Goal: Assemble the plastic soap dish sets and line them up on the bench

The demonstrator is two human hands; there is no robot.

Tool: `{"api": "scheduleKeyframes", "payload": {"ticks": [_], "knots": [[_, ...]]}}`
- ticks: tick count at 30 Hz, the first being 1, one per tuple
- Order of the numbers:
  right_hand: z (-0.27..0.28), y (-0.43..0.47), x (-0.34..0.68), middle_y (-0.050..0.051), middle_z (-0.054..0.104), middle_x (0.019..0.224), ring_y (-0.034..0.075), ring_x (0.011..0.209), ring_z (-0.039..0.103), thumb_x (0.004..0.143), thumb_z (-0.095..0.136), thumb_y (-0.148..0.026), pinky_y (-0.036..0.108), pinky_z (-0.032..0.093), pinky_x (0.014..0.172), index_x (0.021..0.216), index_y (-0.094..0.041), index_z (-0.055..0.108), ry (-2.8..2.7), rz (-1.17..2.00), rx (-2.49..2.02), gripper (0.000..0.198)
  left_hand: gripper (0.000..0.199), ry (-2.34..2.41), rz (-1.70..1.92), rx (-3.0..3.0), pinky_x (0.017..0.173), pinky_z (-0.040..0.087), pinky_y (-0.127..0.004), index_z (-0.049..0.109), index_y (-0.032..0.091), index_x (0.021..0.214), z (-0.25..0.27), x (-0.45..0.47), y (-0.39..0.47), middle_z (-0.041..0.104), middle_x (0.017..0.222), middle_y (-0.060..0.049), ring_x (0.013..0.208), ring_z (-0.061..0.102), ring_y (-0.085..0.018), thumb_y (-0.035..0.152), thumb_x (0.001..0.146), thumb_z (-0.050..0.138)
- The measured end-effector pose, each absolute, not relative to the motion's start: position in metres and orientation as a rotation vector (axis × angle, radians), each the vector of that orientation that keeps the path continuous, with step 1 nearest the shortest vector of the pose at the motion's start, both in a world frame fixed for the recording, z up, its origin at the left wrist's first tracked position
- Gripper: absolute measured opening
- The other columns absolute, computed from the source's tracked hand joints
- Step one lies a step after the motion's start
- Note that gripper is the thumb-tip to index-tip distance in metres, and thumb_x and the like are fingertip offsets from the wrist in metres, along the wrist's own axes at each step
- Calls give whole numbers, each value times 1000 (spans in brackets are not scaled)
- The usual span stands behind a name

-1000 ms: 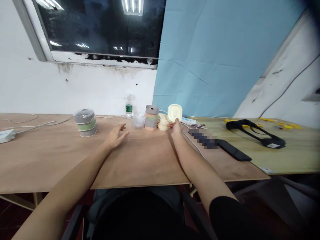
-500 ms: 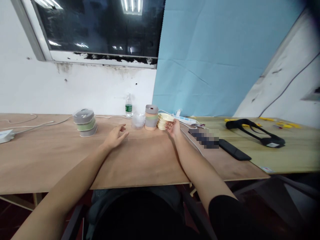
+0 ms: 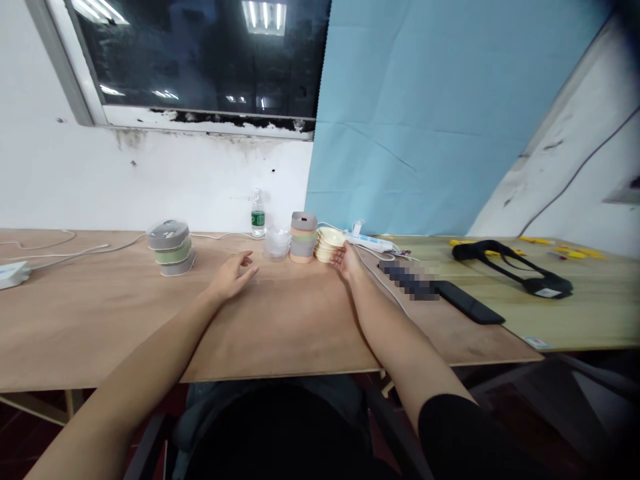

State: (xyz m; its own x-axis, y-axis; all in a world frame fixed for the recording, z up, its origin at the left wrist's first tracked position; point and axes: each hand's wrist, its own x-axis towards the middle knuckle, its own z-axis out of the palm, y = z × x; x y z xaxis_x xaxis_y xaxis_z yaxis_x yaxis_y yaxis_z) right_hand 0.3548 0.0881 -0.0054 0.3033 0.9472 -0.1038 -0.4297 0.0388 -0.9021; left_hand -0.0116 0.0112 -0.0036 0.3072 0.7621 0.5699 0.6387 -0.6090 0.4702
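My right hand (image 3: 345, 260) is at the near right side of a stack of cream bowls (image 3: 327, 241). Its fingers curl against the bowls, with the thumb up by the rim; the stack stands on the table. Over the table to the left, my left hand (image 3: 236, 275) holds nothing, its fingers apart and pointing right. Beside the bowls is an upright stack of grey, orange and green containers (image 3: 303, 237). Clear plastic bowls (image 3: 277, 245) stand left of that, nearest to my left hand. Farther left sits a stack of grey and green lidded boxes (image 3: 170, 248).
A water bottle (image 3: 257, 215) stands by the wall. Behind the bowls lies a white power strip (image 3: 373, 242) with cables. To the right are a black phone-like slab (image 3: 470, 302), a black strapped headset (image 3: 515, 267) and yellow pieces (image 3: 575, 252). The table's front edge (image 3: 280, 377) runs before me.
The view has shifted very slightly, so everything sits a little lower. Both hands keep nearly the same places, and the bowls and containers stand as before.
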Motion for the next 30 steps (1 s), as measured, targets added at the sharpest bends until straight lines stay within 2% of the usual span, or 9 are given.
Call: {"api": "scheduleKeyframes", "payload": {"ticks": [6,19,25,30], "knots": [[-8,89,353,-4,54,49,9,37,51,93,47,-48,18,40,35,71,-19,49,-653,1086,-1080,36,58,1308,1166,2411,91,47,-42,45,17,133,-4,-12,11,63,112,-11,101,61,-24,53,87,47],[-9,86,351,-5,53,50,9,36,49,91,54,-37,18,37,32,74,-19,51,-751,1046,-1128,25,61,1361,1278,2343,90,48,-41,40,18,136,0,-17,12,63,112,-11,103,60,-23,52,86,49],[-10,85,350,-4,51,48,7,36,47,91,53,-37,17,37,31,66,-19,49,-784,1031,-1139,31,54,1463,1552,2449,96,44,-40,42,16,132,19,-35,11,60,116,-12,108,57,-24,44,87,50],[-13,87,350,-6,48,45,6,33,43,89,56,-35,16,33,29,63,-19,47,-726,973,-1098,32,46,1898,2024,2264,106,29,-48,49,10,122,45,-73,9,53,123,-17,122,44,-29,39,87,53]]}}
